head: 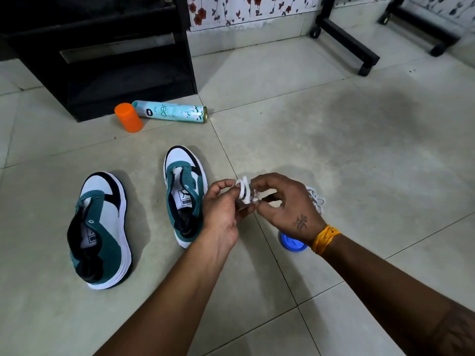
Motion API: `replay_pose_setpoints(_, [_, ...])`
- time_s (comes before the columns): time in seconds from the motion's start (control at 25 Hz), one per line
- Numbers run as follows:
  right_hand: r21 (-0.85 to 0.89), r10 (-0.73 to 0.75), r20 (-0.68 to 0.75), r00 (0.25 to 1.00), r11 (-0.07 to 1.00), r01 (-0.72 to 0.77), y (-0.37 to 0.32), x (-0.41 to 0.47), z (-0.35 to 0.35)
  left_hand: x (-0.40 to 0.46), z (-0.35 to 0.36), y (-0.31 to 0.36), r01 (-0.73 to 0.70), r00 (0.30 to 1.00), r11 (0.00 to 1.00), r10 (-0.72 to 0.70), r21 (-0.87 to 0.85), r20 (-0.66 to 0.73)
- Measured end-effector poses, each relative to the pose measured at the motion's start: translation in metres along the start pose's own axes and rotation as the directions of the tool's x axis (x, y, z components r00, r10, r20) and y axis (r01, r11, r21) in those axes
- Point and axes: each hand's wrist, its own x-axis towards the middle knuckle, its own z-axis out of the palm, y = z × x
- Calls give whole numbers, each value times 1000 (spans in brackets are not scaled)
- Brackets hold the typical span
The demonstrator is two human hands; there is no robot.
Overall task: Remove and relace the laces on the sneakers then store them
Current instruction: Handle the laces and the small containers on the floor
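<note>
Both hands are meeting above the tiled floor [334,150]: the left hand [222,209] and right hand [285,201] are each pinching a bundled white lace [244,192] with curled fingers. A second lace [315,199] is lying behind the right hand, near a blue cap [291,244]. Two laceless sneakers [101,229] [183,191] are sitting left of the hands. Farther off, a spray can [172,111] is lying beside an orange cap [128,117].

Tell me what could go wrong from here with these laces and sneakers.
The white lace, bunched between the left hand and right hand, could knot instead of unwinding. The second lace lies loose on the floor behind the right hand and might get dragged. The spray can lies on its side and could roll.
</note>
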Motion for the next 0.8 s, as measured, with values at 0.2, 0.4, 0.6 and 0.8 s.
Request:
replay_pose_setpoints(0.2, [-183,-172,-80,982,971,155,10,-3,6,-4,2,-2,13,1000,1000,-13,-15,2])
replay_pose_setpoints(0.4, [-177,-50,-95,994,984,32,4,8,6,-15,7,-1,-68,992,996,62,52,111])
replay_pose_setpoints(0.6, [-34,94,-25,995,995,-95,-2,7,1,-15,6,-4,-100,994,992,98,79,38])
replay_pose_setpoints(0.8, [110,154,-44,987,983,-149,1,1,-1,-14,5,-3,-89,996,993,90,82,-19])
